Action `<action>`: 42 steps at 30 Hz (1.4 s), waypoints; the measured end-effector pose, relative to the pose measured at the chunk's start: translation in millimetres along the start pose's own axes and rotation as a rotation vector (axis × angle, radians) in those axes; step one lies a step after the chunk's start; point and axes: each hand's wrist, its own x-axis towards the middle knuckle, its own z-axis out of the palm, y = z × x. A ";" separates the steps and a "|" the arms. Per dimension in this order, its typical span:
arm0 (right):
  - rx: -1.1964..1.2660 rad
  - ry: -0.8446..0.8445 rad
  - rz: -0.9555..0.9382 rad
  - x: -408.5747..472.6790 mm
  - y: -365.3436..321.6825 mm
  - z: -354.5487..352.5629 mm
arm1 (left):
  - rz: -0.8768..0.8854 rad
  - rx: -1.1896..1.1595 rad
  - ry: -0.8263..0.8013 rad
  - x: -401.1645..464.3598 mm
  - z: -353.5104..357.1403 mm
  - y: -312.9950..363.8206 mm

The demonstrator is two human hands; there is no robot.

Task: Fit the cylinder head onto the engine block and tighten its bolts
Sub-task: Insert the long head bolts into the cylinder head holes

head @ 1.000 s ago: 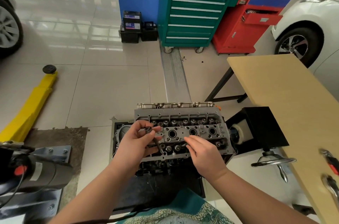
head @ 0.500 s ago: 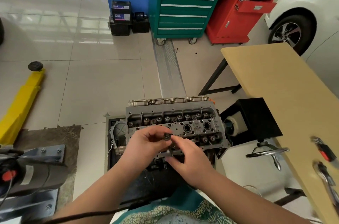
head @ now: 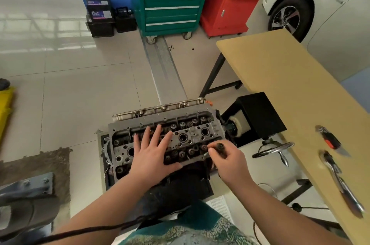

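Observation:
The grey cylinder head (head: 192, 134) lies on the engine block, low in the middle of the head view, with its valve springs and plug wells facing up. My left hand (head: 152, 154) rests flat on its middle with the fingers spread, holding nothing. At the head's near right edge my right hand (head: 230, 161) pinches a dark bolt (head: 219, 147), whose round top points up. The block itself is mostly hidden under the head and my arms.
A tan wooden table (head: 280, 76) runs along the right, with a chrome ratchet (head: 340, 180) and a red-handled tool (head: 329, 140) near its close end. A stand's black box (head: 260, 116) and crank handle (head: 274, 150) sit right of the engine. Tool cabinets stand behind.
The bolt passed from my left hand to my right, which carried it to the head's right side. My left hand opened and came down flat on the cylinder head.

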 end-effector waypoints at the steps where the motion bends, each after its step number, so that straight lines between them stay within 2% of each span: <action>1: -0.016 0.024 -0.018 2.1 0.8 -1.1 | -0.004 0.049 0.020 0.9 6.7 0.1; 7: 0.007 0.015 -0.033 13.0 1.1 9.2 | -0.058 0.078 0.146 3.0 20.9 4.2; 11: -0.130 -0.035 -0.098 17.4 2.9 15.6 | -0.147 0.063 0.135 10.2 18.7 12.3; 17: -0.285 -0.088 -0.227 17.1 5.5 16.8 | -0.152 0.058 0.162 10.0 20.5 12.4; 25: -0.292 -0.092 -0.379 20.8 9.9 20.5 | -0.157 0.076 0.156 10.2 19.9 13.7; 29: -0.293 -0.144 -0.376 26.4 12.7 24.2 | -0.159 0.080 0.155 9.8 19.0 13.6; 32: -0.518 -0.125 -0.369 29.9 14.1 29.5 | -0.157 0.088 0.148 10.0 19.9 13.4; 35: -0.815 -0.259 -0.279 31.8 18.1 32.5 | -0.153 0.097 0.147 10.0 20.6 13.1; 37: -0.902 -0.350 -0.263 29.4 25.9 34.4 | -0.147 0.096 0.149 9.3 19.9 12.6; 42: -1.063 -0.449 -0.310 25.5 28.3 15.0 | -0.162 0.078 0.083 9.0 13.4 15.9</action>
